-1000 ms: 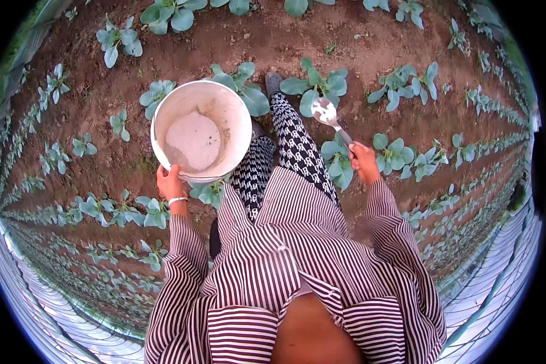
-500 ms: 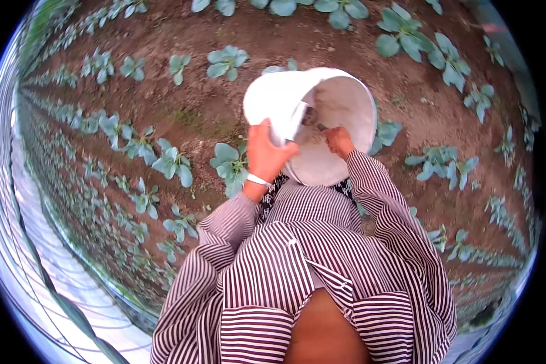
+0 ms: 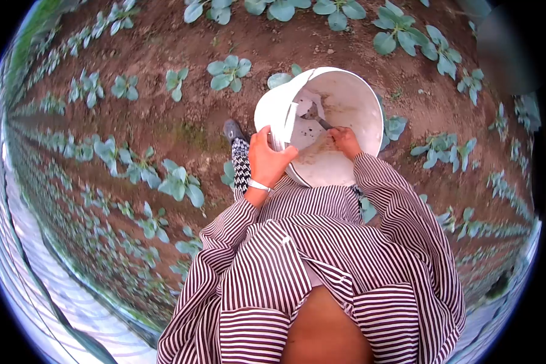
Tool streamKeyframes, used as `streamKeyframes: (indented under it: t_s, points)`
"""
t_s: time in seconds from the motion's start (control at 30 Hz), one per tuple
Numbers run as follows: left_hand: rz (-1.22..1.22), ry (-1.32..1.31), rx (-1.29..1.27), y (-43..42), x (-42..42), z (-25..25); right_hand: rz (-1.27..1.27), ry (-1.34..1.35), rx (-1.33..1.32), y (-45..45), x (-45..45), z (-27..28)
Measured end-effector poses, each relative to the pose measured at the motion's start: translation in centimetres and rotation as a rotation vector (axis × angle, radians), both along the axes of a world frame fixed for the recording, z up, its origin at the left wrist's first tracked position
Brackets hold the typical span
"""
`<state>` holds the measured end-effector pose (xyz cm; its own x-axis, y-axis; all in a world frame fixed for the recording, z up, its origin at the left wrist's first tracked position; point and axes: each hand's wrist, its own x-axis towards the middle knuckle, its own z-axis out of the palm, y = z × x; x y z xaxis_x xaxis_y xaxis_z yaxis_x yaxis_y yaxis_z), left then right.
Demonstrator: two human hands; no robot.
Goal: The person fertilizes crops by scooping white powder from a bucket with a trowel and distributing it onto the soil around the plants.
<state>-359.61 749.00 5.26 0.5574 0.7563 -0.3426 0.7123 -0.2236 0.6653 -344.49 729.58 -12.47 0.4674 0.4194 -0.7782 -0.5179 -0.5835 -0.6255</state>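
A white bucket [image 3: 367,109] is tilted with its mouth toward me, its inner wall smeared with brown dirt. My left hand [image 3: 269,159], a white band at its wrist, grips the bucket's near left side, thumb over the rim beside a raised white strip [image 3: 290,124]. Inside the mouth, my right hand [image 3: 346,141] is closed around the dark handle of a small tool [image 3: 324,124]. The tool's head reaches toward pale material [image 3: 306,106] and dark specks deep in the bucket; its exact shape is unclear.
Rows of young leafy plants [image 3: 229,73] grow in brown soil [image 3: 158,36] on all sides. Further leaves [image 3: 394,128] stand close behind the bucket's right side. My shoe [image 3: 232,130] rests on the soil left of the bucket. Pale sheeting [image 3: 54,291] borders the left.
The bucket and both hands have shifted slightly right in view. More of the tool handle and the bucket's inside shows, and my left leg and shoe have come forward into view.
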Motion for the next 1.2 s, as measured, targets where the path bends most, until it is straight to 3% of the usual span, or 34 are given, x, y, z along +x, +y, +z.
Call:
streamKeyframes:
  t_s: [0.1, 0.2, 0.3, 0.47, 0.5, 0.53, 0.6, 0.67, 0.73, 0.83, 0.87, 0.93, 1.07, 1.13, 1.2]
  points:
    - [-0.050, -0.007, -0.036, 5.9, -3.2, -1.6, 0.016, -0.021, -0.053, 3.3, -2.8, 2.1]
    - [-0.054, -0.032, -0.002, 10.5, -6.2, -1.1, -0.179, 0.179, 0.048, 7.5, -6.1, 6.3]
    - [-0.080, 0.032, 0.051, 14.4, -9.2, -1.5, -0.218, 0.223, 0.073, 10.7, -9.2, 8.6]
    - [0.004, 0.153, 0.087, 20.9, -12.5, -2.7, -0.263, 0.308, 0.174, 14.3, -12.9, 10.4]
    - [0.027, 0.170, 0.114, 21.6, -13.3, -3.3, -0.269, 0.372, 0.220, 14.4, -13.2, 10.2]
    - [0.057, 0.183, 0.143, 22.4, -14.3, -4.3, -0.171, 0.264, 0.144, 15.2, -13.8, 11.1]
    - [0.094, 0.180, 0.212, 24.4, -17.1, -6.9, -0.254, 0.387, 0.252, 15.2, -14.7, 10.5]
    - [0.178, 0.203, 0.036, 26.7, -19.7, -8.1, -0.292, 0.391, 0.200, 15.0, -16.4, 10.3]
    - [0.168, 0.114, 0.215, 29.0, -24.5, -11.9, -0.315, 0.384, 0.177, 15.3, -16.3, 9.6]
    - [0.315, 0.059, -0.017, 30.2, -26.5, -10.3, -0.413, 0.396, 0.148, 15.1, -17.5, 7.5]
    - [0.381, 0.036, -0.040, 31.0, -28.4, -11.7, -0.442, 0.401, 0.139, 15.2, -17.8, 6.6]
    - [0.469, -0.041, -0.102, 30.5, -28.8, -10.0, -0.498, 0.407, 0.126, 15.6, -17.5, 3.9]
    - [0.565, 0.064, -0.149, 30.4, -32.1, -8.6, -0.582, 0.440, 0.087, 18.7, -14.6, -2.7]
    - [0.655, 0.032, -0.196, 29.2, -32.3, -6.0, -0.540, 0.446, -0.073, 19.8, -13.2, -8.5]
    - [0.724, 0.040, -0.240, 29.4, -33.3, -5.0, -0.495, 0.300, -0.294, 20.5, -13.6, -9.8]
